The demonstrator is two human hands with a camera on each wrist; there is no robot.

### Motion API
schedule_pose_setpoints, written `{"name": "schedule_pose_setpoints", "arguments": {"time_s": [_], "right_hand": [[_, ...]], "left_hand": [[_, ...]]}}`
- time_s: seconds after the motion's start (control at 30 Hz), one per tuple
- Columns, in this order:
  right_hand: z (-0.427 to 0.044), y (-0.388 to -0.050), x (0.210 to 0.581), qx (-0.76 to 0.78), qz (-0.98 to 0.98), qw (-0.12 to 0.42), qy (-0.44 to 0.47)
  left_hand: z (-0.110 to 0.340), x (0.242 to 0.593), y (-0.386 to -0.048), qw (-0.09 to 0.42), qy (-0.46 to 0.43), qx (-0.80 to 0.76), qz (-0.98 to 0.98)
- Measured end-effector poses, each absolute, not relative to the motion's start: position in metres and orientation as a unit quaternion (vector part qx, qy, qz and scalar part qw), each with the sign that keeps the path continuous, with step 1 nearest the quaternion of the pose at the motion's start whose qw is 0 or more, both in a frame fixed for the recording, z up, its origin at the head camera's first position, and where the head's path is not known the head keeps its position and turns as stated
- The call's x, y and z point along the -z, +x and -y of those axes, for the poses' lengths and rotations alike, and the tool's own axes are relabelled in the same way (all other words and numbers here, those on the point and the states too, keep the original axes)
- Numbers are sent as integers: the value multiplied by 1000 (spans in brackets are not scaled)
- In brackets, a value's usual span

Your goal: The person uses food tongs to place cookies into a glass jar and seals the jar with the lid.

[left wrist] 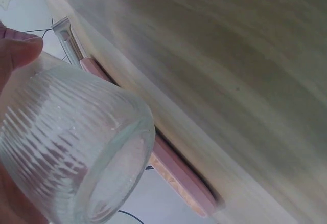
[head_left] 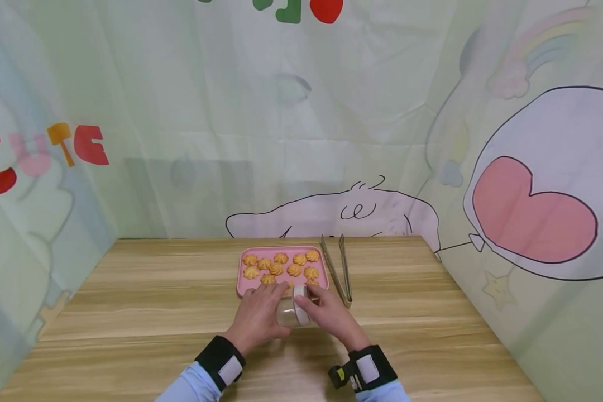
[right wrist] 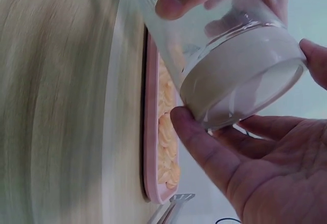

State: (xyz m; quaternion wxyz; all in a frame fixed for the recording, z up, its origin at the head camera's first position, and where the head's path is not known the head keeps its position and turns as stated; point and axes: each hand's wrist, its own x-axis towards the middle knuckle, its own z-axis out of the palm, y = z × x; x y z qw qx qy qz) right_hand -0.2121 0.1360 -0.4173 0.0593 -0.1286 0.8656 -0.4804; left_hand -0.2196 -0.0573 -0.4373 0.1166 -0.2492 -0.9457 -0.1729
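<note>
A ribbed clear glass jar (head_left: 286, 314) is tilted on its side above the table, in front of the tray. My left hand (head_left: 259, 316) grips its body, and the left wrist view shows the jar's thick glass base (left wrist: 115, 178). At the other end is a pale-rimmed lid (right wrist: 245, 70) with a see-through top. Fingers and thumb of my right hand (head_left: 334, 319) pinch the lid's rim. No contents can be made out through the glass.
Behind the hands lies a pink tray (head_left: 240, 286) bearing several swirled cookies (head_left: 276, 269). Metal tongs (head_left: 345, 273) lie spread along the tray's right side, their joined end toward me. The wooden table (head_left: 146, 312) meets printed cloth walls at its back and sides.
</note>
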Motion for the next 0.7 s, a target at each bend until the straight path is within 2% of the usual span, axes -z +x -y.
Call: {"name": "schedule_pose_setpoints", "arguments": {"time_s": [0.33,0.57,0.7], "right_hand": [[-138,-215,424,490,-857,60,-149],[-137,-211,416,478,-855,53,-194],[-136,-211,413,492,-845,61,-201]], "left_hand": [[60,436,-220,120,-261,165,944],[65,436,-223,74,-251,240,935],[67,434,-223,88,-254,242,932]]}}
